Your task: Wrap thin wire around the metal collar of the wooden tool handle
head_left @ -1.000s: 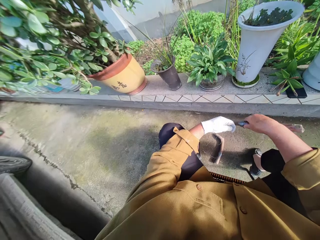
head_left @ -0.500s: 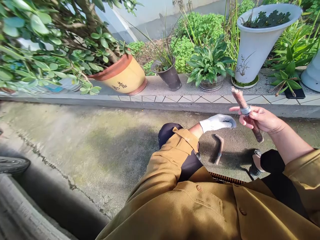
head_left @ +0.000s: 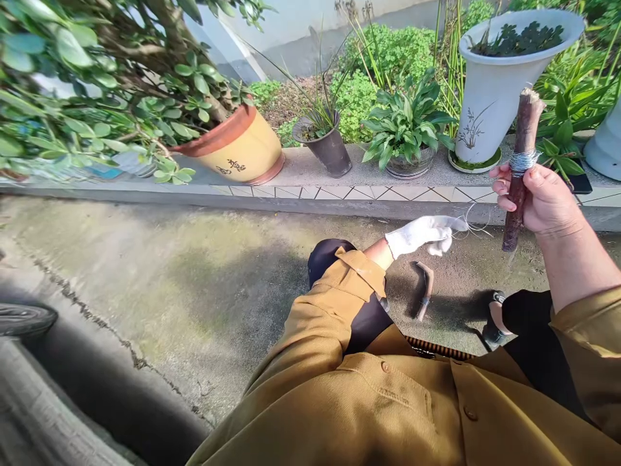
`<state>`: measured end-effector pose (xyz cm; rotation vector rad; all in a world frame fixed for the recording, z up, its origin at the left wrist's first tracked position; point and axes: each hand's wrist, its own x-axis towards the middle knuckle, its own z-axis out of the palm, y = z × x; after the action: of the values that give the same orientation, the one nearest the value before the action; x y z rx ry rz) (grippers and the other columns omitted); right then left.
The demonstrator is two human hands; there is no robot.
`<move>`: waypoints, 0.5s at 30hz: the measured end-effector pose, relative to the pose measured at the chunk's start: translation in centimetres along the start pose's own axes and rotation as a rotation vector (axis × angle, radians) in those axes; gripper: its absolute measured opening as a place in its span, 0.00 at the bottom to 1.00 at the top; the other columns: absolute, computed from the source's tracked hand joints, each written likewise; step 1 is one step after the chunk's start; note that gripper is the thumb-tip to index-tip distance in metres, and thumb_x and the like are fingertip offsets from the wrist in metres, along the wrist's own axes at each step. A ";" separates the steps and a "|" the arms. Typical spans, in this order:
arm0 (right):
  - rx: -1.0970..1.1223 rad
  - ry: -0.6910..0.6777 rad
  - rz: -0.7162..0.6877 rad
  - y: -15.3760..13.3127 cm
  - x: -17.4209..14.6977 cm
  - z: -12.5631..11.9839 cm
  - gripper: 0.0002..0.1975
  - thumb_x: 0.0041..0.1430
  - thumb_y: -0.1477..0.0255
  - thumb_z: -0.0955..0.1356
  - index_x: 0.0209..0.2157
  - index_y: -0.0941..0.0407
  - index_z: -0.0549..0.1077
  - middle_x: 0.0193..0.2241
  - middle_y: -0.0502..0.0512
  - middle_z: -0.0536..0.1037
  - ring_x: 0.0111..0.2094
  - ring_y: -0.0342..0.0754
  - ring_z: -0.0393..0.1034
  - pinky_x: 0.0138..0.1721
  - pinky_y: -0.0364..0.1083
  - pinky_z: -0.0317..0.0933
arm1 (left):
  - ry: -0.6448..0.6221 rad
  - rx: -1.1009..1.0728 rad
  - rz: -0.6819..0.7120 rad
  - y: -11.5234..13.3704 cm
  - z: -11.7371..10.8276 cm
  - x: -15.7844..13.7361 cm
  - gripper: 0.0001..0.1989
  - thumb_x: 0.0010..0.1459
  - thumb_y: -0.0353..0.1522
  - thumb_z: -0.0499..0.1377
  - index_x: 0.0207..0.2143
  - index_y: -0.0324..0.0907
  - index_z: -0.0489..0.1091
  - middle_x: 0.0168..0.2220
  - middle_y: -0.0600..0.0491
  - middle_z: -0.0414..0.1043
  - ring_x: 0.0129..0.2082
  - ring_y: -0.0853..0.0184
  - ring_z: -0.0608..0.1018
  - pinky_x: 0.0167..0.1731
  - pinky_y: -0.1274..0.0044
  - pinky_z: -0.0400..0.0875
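My right hand (head_left: 550,197), bare, grips a short brown stick (head_left: 520,194) almost upright. Pale thin line (head_left: 524,162) is wound several times around the stick just above my fingers. In a white glove, my left hand (head_left: 422,234) is lower and to the left, its fingers bent together on a loose clear thread (head_left: 478,220). The thread curls out past the fingertips toward the stick; whether it joins the winding is hard to see. On the ground below the glove lies a bent stick (head_left: 427,291) with a similar wrapping near its lower end.
A low tiled ledge (head_left: 339,193) runs across ahead, bearing a yellow pot (head_left: 242,152), a dark pot (head_left: 327,152), a leafy plant (head_left: 407,123) and a tall white planter (head_left: 495,97). Concrete ground (head_left: 194,278) spreads to the left, with a tyre (head_left: 24,320) at the edge.
My right hand has lifted the stick up and to the right and turned it more upright. The gloved fingers have shifted slightly right, and the loose thread now shows between the hands.
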<state>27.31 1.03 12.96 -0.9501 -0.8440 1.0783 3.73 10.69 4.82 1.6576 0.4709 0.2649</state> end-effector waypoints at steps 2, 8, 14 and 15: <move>0.003 0.063 -0.020 -0.3 0.5 -0.3 0.24 0.43 0.56 0.81 0.37 0.56 0.78 0.37 0.58 0.73 0.29 0.44 0.59 0.21 0.44 0.44 | -0.066 -0.091 -0.028 0.7 -1.4 -0.1 0.24 0.58 0.43 0.64 0.54 0.42 0.77 0.30 0.48 0.77 0.24 0.69 0.74 0.26 0.76 0.69; -0.003 0.331 -0.031 -1.2 1.2 -3.1 0.13 0.58 0.60 0.73 0.35 0.55 0.75 0.36 0.56 0.67 0.27 0.43 0.53 0.22 0.46 0.41 | -0.072 0.055 -0.094 1.4 -6.3 -1.5 0.16 0.58 0.39 0.59 0.43 0.38 0.77 0.41 0.49 0.77 0.24 0.77 0.67 0.26 0.80 0.65; -0.054 0.491 -0.181 -2.1 0.1 -7.5 0.17 0.52 0.55 0.77 0.31 0.53 0.75 0.39 0.61 0.69 0.28 0.46 0.55 0.27 0.49 0.40 | 0.149 0.611 -0.210 0.0 -10.1 -4.0 0.17 0.59 0.32 0.53 0.45 0.38 0.78 0.26 0.56 0.71 0.23 0.72 0.69 0.28 0.79 0.63; -0.086 0.529 -0.199 -2.2 -0.1 -8.3 0.18 0.52 0.53 0.77 0.30 0.53 0.75 0.39 0.61 0.70 0.28 0.46 0.56 0.27 0.49 0.41 | 0.167 0.654 -0.237 -0.2 -10.8 -4.4 0.18 0.59 0.31 0.53 0.48 0.39 0.78 0.29 0.55 0.74 0.24 0.72 0.70 0.29 0.79 0.64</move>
<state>35.55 -1.22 12.00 -1.1307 -0.5332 0.5796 -4.91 18.28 6.59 2.1955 0.9448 0.0709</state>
